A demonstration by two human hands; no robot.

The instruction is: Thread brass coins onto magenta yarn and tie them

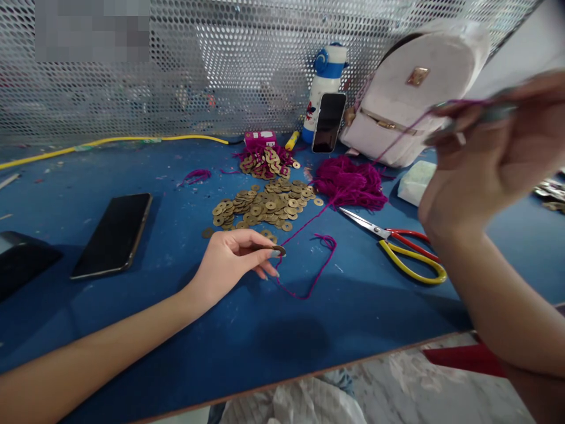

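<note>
Between the thumb and fingers of my left hand (238, 256) is a brass-coloured coin (279, 250), low over the table. A purple yarn strand (309, 222) runs from that coin up to the tangled purple yarn pile (351, 181), and its looped tail (326, 259) lies on the table. Raised at the right, my right hand (489, 141) pinches another stretch of yarn (404, 134) leading up from the pile; its fingertips are blurred. A heap of holed brass coins (269, 206) lies beyond my left hand. Behind it are coins tied with purple yarn (267, 162).
Scissors (397, 238) with red and yellow handles lie right of centre. A dark phone (115, 232) rests at left. Another phone (329, 122) leans on a bottle (324, 76), beside a pale backpack (415, 88). A yellow cable (110, 141) runs along the perforated metal panel (176, 88).
</note>
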